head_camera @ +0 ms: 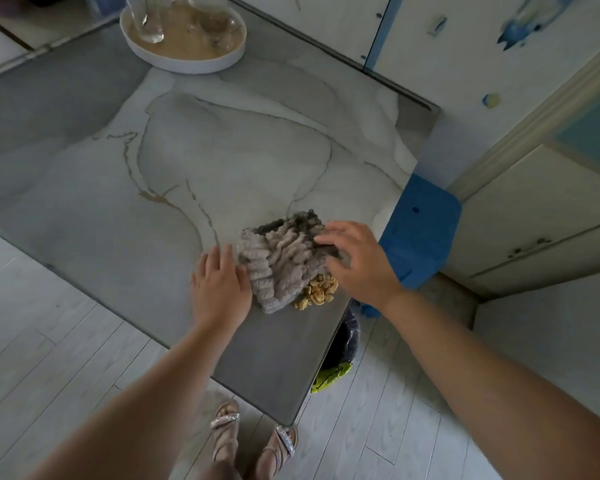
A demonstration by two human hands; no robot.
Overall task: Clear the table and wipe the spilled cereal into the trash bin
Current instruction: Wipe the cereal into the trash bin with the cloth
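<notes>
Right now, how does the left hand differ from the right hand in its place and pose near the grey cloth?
The left hand lies flat on the table, fingers straight, against the grey cloth's left edge; the right hand rests on top of the cloth's right side. The left hand is away from the cereal; the right hand is just beside that pile. Both are palm down.

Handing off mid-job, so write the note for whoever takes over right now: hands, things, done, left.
Left hand flat on the table, touching the cloth. Right hand lies on the cloth's right side. Cereal is piled at the table's right edge, beside the cloth; the trash bin stands below that edge. Done: cereal gathered. Left: sweep it into the bin; the tray of glassware sits at the far end.
</notes>
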